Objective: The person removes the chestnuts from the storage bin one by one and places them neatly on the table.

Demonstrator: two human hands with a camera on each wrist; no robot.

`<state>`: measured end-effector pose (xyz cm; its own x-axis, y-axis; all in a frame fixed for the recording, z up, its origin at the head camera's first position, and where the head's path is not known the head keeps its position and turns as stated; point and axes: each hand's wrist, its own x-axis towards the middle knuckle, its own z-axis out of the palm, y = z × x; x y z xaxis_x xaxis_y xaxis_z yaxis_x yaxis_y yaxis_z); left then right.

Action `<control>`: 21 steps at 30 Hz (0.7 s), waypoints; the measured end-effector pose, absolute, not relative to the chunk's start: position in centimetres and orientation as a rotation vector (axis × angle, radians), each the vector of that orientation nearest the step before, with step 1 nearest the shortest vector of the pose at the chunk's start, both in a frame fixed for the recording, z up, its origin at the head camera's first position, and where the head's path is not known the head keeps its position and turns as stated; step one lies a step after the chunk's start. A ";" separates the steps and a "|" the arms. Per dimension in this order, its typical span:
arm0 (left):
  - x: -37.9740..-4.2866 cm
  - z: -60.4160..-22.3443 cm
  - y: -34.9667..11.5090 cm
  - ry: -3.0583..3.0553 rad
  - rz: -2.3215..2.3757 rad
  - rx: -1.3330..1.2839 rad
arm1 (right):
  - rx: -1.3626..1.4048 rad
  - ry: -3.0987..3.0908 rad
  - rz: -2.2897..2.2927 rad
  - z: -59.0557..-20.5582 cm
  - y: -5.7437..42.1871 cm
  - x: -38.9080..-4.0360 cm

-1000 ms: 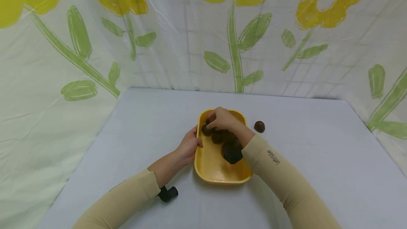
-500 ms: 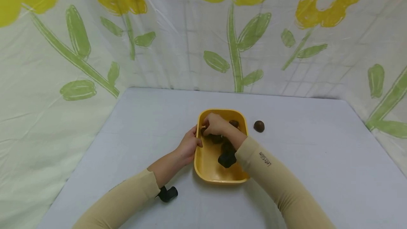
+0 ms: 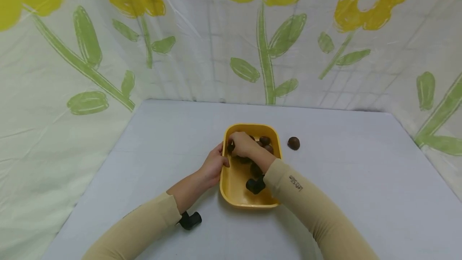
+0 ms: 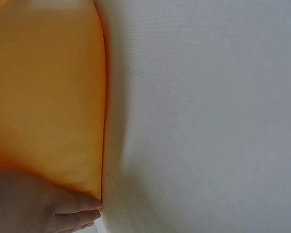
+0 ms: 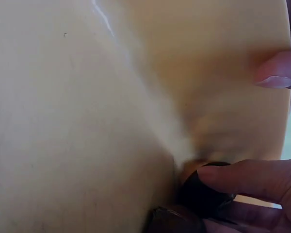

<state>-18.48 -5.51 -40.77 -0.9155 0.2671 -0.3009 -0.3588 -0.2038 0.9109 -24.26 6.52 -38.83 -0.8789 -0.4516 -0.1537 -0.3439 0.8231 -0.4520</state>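
Observation:
A yellow plastic tray [image 3: 236, 193] stands on the table, with several brown chestnuts [image 3: 265, 141] and a black pipe elbow [image 3: 254, 186] inside. My left hand [image 3: 212, 167] grips its left wall, thumb over the rim; the left wrist view has the fingers [image 4: 77, 201] along the outer wall. Reaching into the tray's far left part, my right hand [image 3: 242, 143] pinches a dark, rounded piece [image 5: 201, 194] between thumb and fingers; I cannot tell its kind. Another dark brown round thing [image 5: 174, 221] lies beside it. My right hand and forearm hide part of the contents.
One chestnut [image 3: 294, 143] lies on the table to the right of the tray. A second black pipe elbow [image 3: 190, 220] is on the table at the front left, partly behind my left sleeve [image 3: 144, 224]. A flower-printed curtain [image 3: 202, 39] hangs behind the table [image 3: 353, 171].
My right hand has moved left and slightly lower in the tray, uncovering chestnuts on the tray's right side. The black elbow in the tray has shifted a little left and nearer. My left hand keeps its grip.

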 end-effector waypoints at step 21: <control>-18.5 -40.7 -5.7 1.668 2.149 -0.126 | -0.589 2.638 -0.988 -37.4 8.9 -24.8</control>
<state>-18.48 -5.66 -40.74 -0.9097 0.2660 -0.3189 -0.3749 -0.1956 0.9062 -24.84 8.91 -37.37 -0.8831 -0.4584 -0.1005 -0.2796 0.6860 -0.6718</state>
